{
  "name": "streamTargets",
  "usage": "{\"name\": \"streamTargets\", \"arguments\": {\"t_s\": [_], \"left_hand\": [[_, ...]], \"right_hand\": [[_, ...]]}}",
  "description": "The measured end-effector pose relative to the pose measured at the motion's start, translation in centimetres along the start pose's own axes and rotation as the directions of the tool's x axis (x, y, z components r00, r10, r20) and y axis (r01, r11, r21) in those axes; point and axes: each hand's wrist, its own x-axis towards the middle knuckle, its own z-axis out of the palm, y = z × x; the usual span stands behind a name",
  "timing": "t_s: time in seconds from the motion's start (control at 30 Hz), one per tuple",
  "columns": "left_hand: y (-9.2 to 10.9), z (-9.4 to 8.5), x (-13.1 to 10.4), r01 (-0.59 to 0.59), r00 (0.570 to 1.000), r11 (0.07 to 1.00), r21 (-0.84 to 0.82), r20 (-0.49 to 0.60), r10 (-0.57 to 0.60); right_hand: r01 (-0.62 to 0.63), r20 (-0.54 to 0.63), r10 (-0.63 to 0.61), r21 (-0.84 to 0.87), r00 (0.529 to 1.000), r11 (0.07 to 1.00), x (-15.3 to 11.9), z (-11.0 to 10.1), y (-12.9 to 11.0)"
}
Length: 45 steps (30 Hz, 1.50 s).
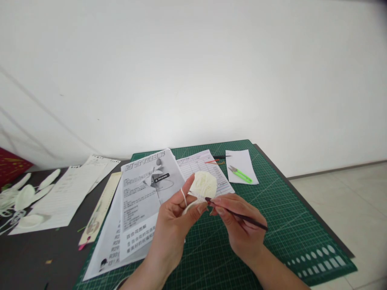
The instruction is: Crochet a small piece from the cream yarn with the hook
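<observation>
My left hand [175, 219] pinches a small piece of cream crochet work [200, 198], and a strand of yarn [184, 196] loops round its raised index finger. In my right hand [242, 223], held much like a pencil, is a dark crochet hook [249, 219]. The hook's tip meets the crochet work between the two hands; the exact stitch is too small to make out. Just behind the fingertips shows a pale cream ball of yarn [204, 183], its lower part covered by the hands and the work.
Printed sheets [145, 201] lie left on the green cutting mat [287, 217]. Green thread snips [241, 175] rest on white paper [252, 165] at the back right. Farther left are a ruler [101, 207], more papers [60, 197] and white crocheted petals [26, 197]. A wall [193, 80] stands behind.
</observation>
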Motion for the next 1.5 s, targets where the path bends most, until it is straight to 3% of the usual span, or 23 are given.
{"name": "streamTargets", "arguments": {"t_s": [0.1, 0.2, 0.37, 0.43, 0.57, 0.63, 0.73, 0.87, 0.97, 1.07, 1.13, 1.23, 1.33, 1.37, 1.43, 1.5], "left_hand": [[-0.2, 0.0, 0.0, -0.049, 0.999, 0.997, 0.057, 0.004, 0.049], [-0.4, -0.1, 0.1, -0.103, 0.994, 0.985, 0.137, -0.034, 0.108], [-0.6, -0.3, 0.4, -0.104, 0.993, 0.968, 0.23, -0.023, 0.112], [-0.6, -0.2, 0.3, -0.135, 0.986, 0.956, 0.262, -0.057, 0.155], [-0.6, 0.3, 0.1, -0.192, 0.965, 0.916, 0.351, -0.102, 0.242], [-0.6, 0.4, 0.1, -0.181, 0.968, 0.917, 0.355, -0.1, 0.23], [-0.6, 0.5, 0.1, -0.159, 0.976, 0.936, 0.315, -0.093, 0.197], [-0.6, 0.6, 0.1, -0.146, 0.983, 0.957, 0.251, -0.076, 0.17], [-0.5, 0.7, 0.0, -0.142, 0.985, 0.955, 0.26, -0.058, 0.163], [-0.5, 0.8, -0.1, -0.165, 0.98, 0.944, 0.285, -0.061, 0.19], [-0.6, 0.7, 0.1, -0.184, 0.973, 0.935, 0.304, -0.078, 0.217], [-0.7, 0.6, 0.4, -0.178, 0.971, 0.929, 0.326, -0.096, 0.22], [-0.7, 0.4, 0.7, -0.101, 0.989, 0.976, 0.195, -0.084, 0.12], [-0.6, 0.4, 0.7, -0.069, 0.994, 0.991, 0.115, -0.071, 0.077], [-0.4, 0.3, 0.6, -0.003, 1.0, 0.999, -0.045, -0.03, 0.002], [-0.2, 0.1, 0.5, 0.063, 0.998, 0.987, -0.149, 0.023, -0.06]], "right_hand": [[-0.026, -0.015, 0.027, 0.031, 1.0, 0.999, 0.0, 0.0, 0.0], [-0.146, -0.049, 0.156, 0.168, 0.987, 0.975, 0.1, 0.3, 0.3], [-0.388, -0.035, 0.45, 0.45, 0.892, 0.804, 0.6, 0.6, 1.0], [-0.374, -0.05, 0.437, 0.434, 0.898, 0.82, 0.5, 0.6, 1.0], [-0.244, -0.078, 0.27, 0.244, 0.96, 0.938, 0.2, 0.5, 0.5], [-0.256, -0.103, 0.29, 0.258, 0.951, 0.932, 0.2, 0.5, 0.4], [-0.372, -0.101, 0.437, 0.378, 0.894, 0.848, 0.6, 0.5, 0.5], [-0.521, -0.041, 0.639, 0.539, 0.768, 0.662, 1.5, 0.4, 1.0], [-0.6, 0.051, 0.721, 0.597, 0.691, 0.532, 2.1, 0.2, 1.3], [-0.622, 0.078, 0.734, 0.595, 0.674, 0.508, 2.2, 0.1, 1.5], [-0.584, 0.025, 0.69, 0.555, 0.724, 0.593, 1.9, 0.2, 1.3], [-0.448, -0.092, 0.513, 0.373, 0.854, 0.812, 1.1, 0.4, 0.8], [-0.084, -0.085, 0.085, 0.013, 0.993, 0.996, 0.2, 0.5, 0.5], [0.086, -0.016, -0.088, -0.104, 0.996, 0.991, 0.0, 0.5, 0.5], [0.367, 0.142, -0.341, -0.246, 0.929, 0.897, -0.2, 0.3, 0.5], [0.478, 0.22, -0.43, -0.271, 0.876, 0.836, -0.1, 0.1, 0.6]]}}
